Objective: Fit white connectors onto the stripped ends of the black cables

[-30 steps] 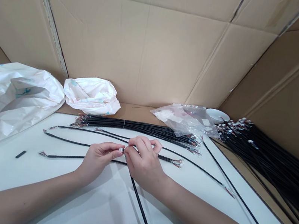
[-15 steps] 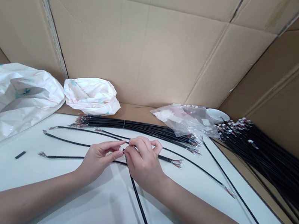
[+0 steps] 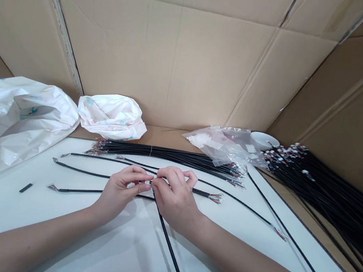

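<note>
Between thumb and fingers, my left hand [image 3: 122,191] pinches a small white connector [image 3: 147,182]. My right hand [image 3: 175,197] is closed right beside it, fingertips on the wire end of a black cable [image 3: 169,246]. That cable runs from under my right fingers down to the bottom edge. How far the wires sit in the connector is hidden by my fingers. Behind and under my hands lie several loose black cables [image 3: 79,191] with bare coloured wire ends. Farther back is a tied bundle of black cables [image 3: 171,155].
White plastic bags [image 3: 111,118] stand at the back left. A clear bag of white parts [image 3: 225,143] and a white bowl [image 3: 265,141] are at the back right. A large pile of cables with white connectors [image 3: 326,200] fills the right side. Cardboard walls [image 3: 154,49] enclose the table.
My left fingers have shifted slightly on the white connector, with the index finger now lower over it. My right hand stays almost in place.
</note>
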Tool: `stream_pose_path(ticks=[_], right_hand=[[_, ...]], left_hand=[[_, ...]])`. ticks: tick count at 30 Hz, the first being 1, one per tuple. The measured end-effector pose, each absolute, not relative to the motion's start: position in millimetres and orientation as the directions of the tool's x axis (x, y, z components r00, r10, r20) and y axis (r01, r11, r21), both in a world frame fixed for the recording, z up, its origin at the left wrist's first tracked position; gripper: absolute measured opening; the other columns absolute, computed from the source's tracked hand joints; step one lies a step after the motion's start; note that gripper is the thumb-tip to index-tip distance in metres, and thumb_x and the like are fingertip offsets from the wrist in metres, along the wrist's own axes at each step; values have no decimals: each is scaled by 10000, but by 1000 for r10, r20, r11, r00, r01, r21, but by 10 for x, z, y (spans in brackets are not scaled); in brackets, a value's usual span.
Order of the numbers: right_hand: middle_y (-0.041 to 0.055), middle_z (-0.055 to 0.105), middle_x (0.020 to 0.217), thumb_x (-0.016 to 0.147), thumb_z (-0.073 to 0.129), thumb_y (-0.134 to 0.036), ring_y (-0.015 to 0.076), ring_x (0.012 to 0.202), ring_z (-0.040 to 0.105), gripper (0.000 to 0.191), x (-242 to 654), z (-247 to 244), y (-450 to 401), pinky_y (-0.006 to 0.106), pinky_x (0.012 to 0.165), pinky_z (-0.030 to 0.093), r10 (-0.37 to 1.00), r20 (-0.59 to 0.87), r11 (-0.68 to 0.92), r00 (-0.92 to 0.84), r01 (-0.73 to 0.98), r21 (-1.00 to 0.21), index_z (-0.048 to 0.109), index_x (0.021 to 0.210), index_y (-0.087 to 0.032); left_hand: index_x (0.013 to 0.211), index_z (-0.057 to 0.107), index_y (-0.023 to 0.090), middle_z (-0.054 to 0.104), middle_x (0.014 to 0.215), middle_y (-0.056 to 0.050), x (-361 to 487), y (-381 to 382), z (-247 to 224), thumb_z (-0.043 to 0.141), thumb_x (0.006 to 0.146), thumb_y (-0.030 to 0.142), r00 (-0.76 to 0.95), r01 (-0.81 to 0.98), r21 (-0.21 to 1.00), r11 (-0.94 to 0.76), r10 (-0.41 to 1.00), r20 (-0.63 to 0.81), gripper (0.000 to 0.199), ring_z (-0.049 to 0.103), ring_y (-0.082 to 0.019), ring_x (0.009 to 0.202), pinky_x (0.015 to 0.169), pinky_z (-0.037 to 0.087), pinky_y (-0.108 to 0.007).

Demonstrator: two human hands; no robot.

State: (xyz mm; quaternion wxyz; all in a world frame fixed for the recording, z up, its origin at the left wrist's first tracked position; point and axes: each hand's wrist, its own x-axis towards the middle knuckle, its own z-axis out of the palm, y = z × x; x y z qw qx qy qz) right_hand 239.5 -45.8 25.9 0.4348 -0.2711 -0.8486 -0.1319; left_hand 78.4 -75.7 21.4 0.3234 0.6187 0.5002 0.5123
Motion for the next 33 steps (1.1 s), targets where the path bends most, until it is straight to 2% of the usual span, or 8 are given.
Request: stream_pose_path(ticks=[5, 12, 19, 23, 28, 33], right_hand=[[10, 558, 856, 803, 444, -51, 112, 842, 489, 147, 2393, 271, -461, 332, 744, 206, 345, 820, 821, -458, 570, -27, 498, 704, -146], [9, 559, 850, 799, 444, -46, 107, 830, 493, 146, 2399, 294, -465, 328, 737, 211, 339, 821, 828, -459, 560, -29, 502, 710, -146], [1, 527, 801, 812, 430, -55, 102, 784, 483, 160, 2411, 239, -464, 334, 757, 205, 343, 800, 813, -492, 582, 9, 477, 685, -141], [3, 539, 790, 830, 416, -63, 106, 801, 480, 169, 2408, 231, -449, 342, 755, 196, 345, 812, 829, -472, 558, -28, 468, 694, -149], [19, 582, 889, 836, 470, -116, 121, 872, 499, 88, 2402, 274, -439, 343, 752, 204, 347, 825, 836, -446, 546, -57, 512, 774, -162], [29, 587, 907, 835, 480, -140, 128, 889, 501, 90, 2402, 288, -431, 349, 779, 204, 379, 809, 834, -449, 545, -88, 512, 753, -158]], left_hand=[[799, 715, 198, 649, 842, -45, 815, -757, 278, 681, 660, 276, -53, 153, 974, -169, 983, 179, 163, 590, -157, 762, 647, 484, -234], [805, 709, 166, 690, 799, -41, 837, -744, 313, 717, 606, 277, -43, 4, 1000, -13, 999, 13, 228, 609, -162, 734, 674, 494, -253], [813, 712, 175, 669, 730, -25, 802, -736, 201, 724, 617, 279, -23, 36, 998, -56, 998, 57, 222, 573, -127, 666, 637, 475, -231], [810, 712, 179, 665, 750, -24, 794, -742, 185, 722, 628, 274, -5, 46, 997, -66, 998, 67, 205, 560, -117, 666, 629, 459, -217], [793, 712, 179, 672, 812, -37, 778, -712, 217, 725, 620, 266, -11, 5, 999, -52, 999, 52, 194, 579, -132, 712, 653, 473, -225], [751, 715, 179, 657, 740, -22, 770, -684, 213, 738, 597, 243, -33, -5, 998, -69, 997, 69, 169, 564, -116, 666, 620, 470, -209]])
